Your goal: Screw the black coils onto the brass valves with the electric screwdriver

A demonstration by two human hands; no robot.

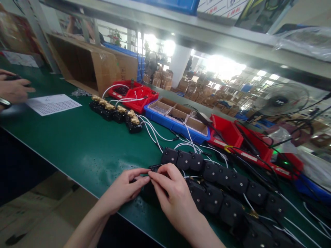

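My left hand (124,187) and my right hand (176,196) meet at the table's front edge, thumbs and fingertips together. A black plastic housing (154,167) shows behind and between the fingers, mostly covered by them. My left fingers are closed round its side. The right fingertips pinch at its top, touching the left ones; anything small between them is hidden. Just right of my hands lie two rows of black housings (213,172) with white cables (191,146). Farther left, several black units with brass-coloured fittings (120,111) stand in a row.
Behind are a blue divided tray (176,129), red bins (139,106) and an open cardboard box (103,65). A printed sheet (53,104) lies at left, near another person's hand (14,89) holding something dark. A shelf (168,22) crosses overhead; a fan (281,100) stands right.
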